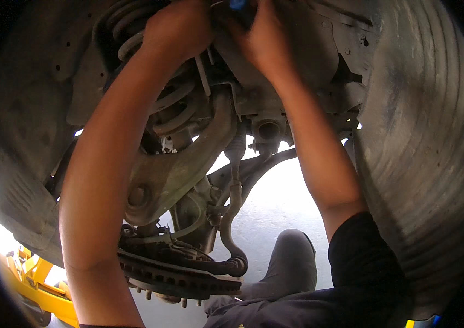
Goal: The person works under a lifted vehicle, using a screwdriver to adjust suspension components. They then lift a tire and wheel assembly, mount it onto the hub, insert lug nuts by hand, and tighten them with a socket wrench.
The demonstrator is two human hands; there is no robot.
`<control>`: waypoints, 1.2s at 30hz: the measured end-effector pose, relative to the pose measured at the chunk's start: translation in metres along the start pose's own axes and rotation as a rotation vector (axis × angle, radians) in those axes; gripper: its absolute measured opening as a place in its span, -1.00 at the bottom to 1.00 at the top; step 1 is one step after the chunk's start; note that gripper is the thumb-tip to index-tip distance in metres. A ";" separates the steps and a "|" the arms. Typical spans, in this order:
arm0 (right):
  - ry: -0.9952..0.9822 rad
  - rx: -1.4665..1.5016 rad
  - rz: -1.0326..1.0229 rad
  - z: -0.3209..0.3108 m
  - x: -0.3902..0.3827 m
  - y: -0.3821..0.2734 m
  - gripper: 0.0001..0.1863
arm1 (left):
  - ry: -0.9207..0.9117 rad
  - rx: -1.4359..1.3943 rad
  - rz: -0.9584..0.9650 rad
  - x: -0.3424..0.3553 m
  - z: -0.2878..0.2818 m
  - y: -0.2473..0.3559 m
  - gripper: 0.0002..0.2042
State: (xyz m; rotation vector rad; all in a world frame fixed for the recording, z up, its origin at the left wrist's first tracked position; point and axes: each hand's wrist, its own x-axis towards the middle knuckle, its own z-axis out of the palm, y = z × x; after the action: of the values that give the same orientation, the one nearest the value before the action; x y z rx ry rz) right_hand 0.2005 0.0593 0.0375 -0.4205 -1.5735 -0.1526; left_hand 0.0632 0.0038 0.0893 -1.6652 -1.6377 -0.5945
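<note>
Both my arms reach up into a vehicle's wheel well. My left hand [180, 28] is up at the top edge beside the coil spring [174, 104], its fingers curled; what they hold is hidden. My right hand [267, 44] is a little to the right, its thumb toward the left hand and its other fingertips cut off by the frame edge. A small blue thing [237, 4] shows between the hands; I cannot make out its kind or which hand touches it. Below them, a curved suspension arm [204, 145] runs down to the left.
A brake disc [180, 279] with wheel studs sits low in the middle. A tie rod [233, 210] hangs near it. The ribbed wheel-well liner [423, 147] curves along the right. Yellow equipment [40, 279] stands at the lower left. My bent knee [292, 251] is below.
</note>
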 end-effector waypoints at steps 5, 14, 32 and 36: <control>-0.052 0.209 0.015 0.005 -0.021 0.005 0.09 | 0.115 -0.038 -0.049 0.003 0.001 -0.002 -0.68; 0.236 0.185 -0.156 0.027 -0.024 -0.005 0.03 | 0.157 -0.084 0.041 0.001 0.002 -0.012 -0.64; -0.124 0.275 0.326 -0.028 -0.044 -0.025 -0.69 | -0.207 -0.980 0.145 -0.042 -0.012 -0.049 -0.83; -0.195 0.494 0.268 -0.018 -0.040 -0.025 -0.77 | -0.507 -1.529 -0.082 -0.057 -0.009 -0.036 -0.88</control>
State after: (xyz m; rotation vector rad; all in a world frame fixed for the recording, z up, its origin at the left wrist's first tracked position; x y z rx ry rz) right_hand 0.2082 0.0238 0.0035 -0.2556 -1.6610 0.4881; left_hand 0.0241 -0.0421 0.0580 -2.9555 -1.5846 -1.8896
